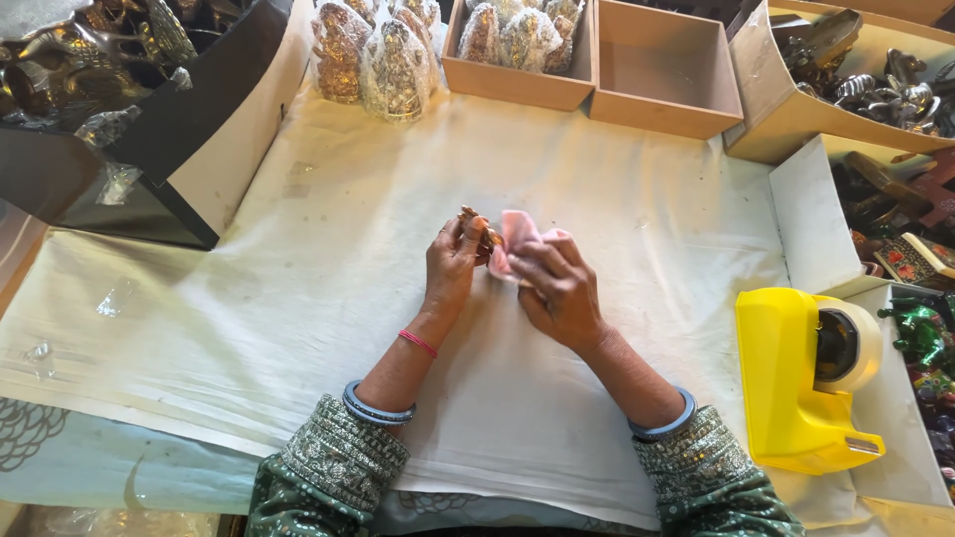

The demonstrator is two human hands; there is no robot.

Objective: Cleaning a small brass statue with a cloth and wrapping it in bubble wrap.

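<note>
Over a cloth-covered counter (298, 298), the left hand (453, 261) pinches a small brass figure (476, 224) steady while the right hand (557, 288) grips a pink cloth (517, 234) against it, best rubbed gently with firm support.

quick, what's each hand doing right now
Left hand: closed on a small brass-coloured figure.
Right hand: closed on a pink cloth, pressed against the figure.

left hand (453, 261) — brass figurine (476, 224), right hand (557, 288) — pink cloth (517, 234)
</note>
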